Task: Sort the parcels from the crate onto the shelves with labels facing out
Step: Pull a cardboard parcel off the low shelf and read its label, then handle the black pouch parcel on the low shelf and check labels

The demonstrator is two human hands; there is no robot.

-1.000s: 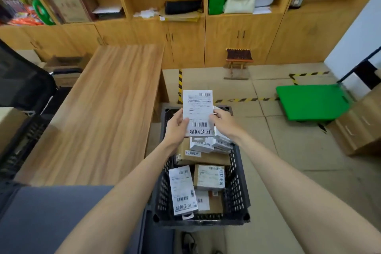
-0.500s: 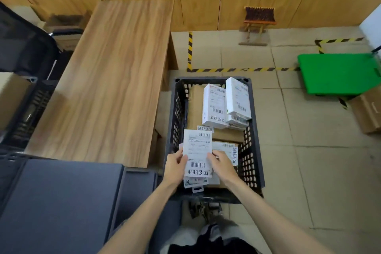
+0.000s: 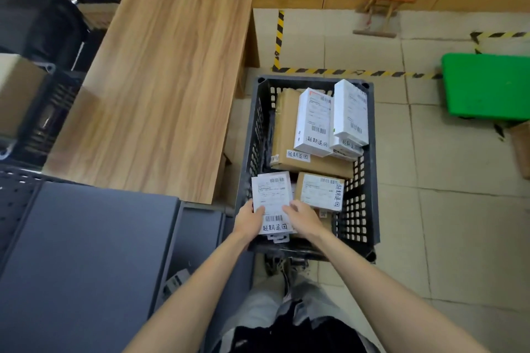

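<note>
A flat white parcel (image 3: 271,195) with its label and barcodes facing up is held over the near left corner of the black crate (image 3: 370,180). My left hand (image 3: 249,219) grips its left edge and my right hand (image 3: 304,216) grips its right edge. Another white parcel lies just under it, only its hanging tab showing. Farther in the crate lie a small brown labelled box (image 3: 319,190), a long brown box (image 3: 286,134) and two white boxes (image 3: 314,120) (image 3: 351,111) stacked on top.
A wooden table (image 3: 160,71) stands left of the crate. A grey metal shelf surface (image 3: 83,261) is at my near left. A green platform trolley (image 3: 487,86) sits on the tiled floor to the right, and a small wooden stool (image 3: 384,0) stands by the cabinets.
My view has tilted down from the wall shelves to the crate. Both hands have lowered the white parcel from above the crate's far end to its near left corner.
</note>
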